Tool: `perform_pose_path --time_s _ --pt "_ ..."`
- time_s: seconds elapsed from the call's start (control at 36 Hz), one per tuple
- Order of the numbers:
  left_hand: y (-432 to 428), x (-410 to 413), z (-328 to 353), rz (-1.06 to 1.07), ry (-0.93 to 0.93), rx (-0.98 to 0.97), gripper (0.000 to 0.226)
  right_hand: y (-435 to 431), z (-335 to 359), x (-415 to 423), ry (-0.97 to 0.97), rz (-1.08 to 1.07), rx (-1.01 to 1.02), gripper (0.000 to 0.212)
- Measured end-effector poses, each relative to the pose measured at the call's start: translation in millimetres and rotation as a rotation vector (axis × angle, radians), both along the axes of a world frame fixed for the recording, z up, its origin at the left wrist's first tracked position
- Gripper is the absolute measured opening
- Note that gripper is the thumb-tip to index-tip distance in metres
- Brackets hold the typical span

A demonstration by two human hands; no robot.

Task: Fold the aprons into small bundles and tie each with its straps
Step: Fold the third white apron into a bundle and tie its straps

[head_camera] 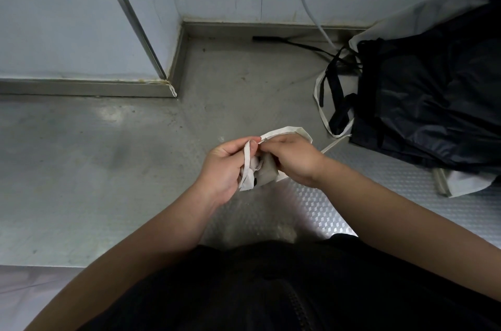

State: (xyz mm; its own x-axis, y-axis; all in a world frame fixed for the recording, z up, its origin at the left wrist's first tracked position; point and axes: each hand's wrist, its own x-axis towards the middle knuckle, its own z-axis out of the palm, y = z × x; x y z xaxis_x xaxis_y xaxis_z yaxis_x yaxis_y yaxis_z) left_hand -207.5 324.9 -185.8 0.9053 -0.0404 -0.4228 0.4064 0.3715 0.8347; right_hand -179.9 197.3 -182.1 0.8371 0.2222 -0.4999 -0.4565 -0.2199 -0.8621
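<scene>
One bundle (pixel 264 174) mid-tie | left hand (pixel 225 165) pinches strap (pixel 287 130), right hand (pixel 295 160) grips its loop | apron pile (pixel 433 103) beside: not yet folded

Both bare forearms (pixel 168 235) are reaching forward, converging. The left grip (pixel 227 165) is pinching a strap (pixel 247 160) between thumb and forefinger; the right grip (pixel 294 158), knuckles up, is curling its fingers on the same strap.
</scene>
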Motion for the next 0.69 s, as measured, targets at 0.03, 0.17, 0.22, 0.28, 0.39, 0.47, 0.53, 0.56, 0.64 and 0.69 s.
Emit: perform_pose_path --time_s 0.03,0.17,0.22,0.28,0.39,0.47,0.53,0.56,0.64,0.69 --pt "0.2 -0.1 -0.3 -0.003 -0.001 -0.004 0.024 1.1 -0.8 -0.5 0.033 -0.023 0.054 0.023" --pt "-0.9 -1.5 -0.9 -0.022 -0.008 -0.021 0.035 4.9 0.9 -2.2 0.135 -0.13 0.142 0.012" --pt "-1.1 -1.9 -1.9 -0.02 -0.015 -0.014 0.035 4.3 2.0 -1.1 0.217 -0.161 0.24 0.013" --pt "-0.9 -2.5 -1.9 -0.015 -0.012 -0.012 0.033 3.4 3.5 -1.2 0.263 -0.176 0.326 0.015" --pt "0.6 -4.4 -1.2 -0.039 -0.028 -0.011 0.018 2.8 3.4 -3.9 0.252 -0.147 0.462 0.016" --pt "4.5 -5.5 -3.3 -0.033 -0.017 -0.016 0.023 1.1 2.1 -5.7 0.233 -0.121 0.465 0.022" --pt "5.9 -5.8 -3.8 -0.029 -0.016 -0.014 0.02 0.2 1.7 -6.5 0.225 -0.1 0.466 0.022" --pt "6.0 -6.0 -3.7 -0.021 -0.015 -0.019 0.018 -0.4 1.2 -7.0 0.225 -0.087 0.465 0.021" --pt "5.1 -6.0 -2.9 -0.001 -0.015 -0.025 0.017 -2.0 0.9 -8.9 0.228 -0.045 0.444 0.017" --pt "4.3 -6.7 -2.8 0.004 -0.019 -0.021 0.018 -2.9 2.6 -9.2 0.222 -0.029 0.436 0.02"
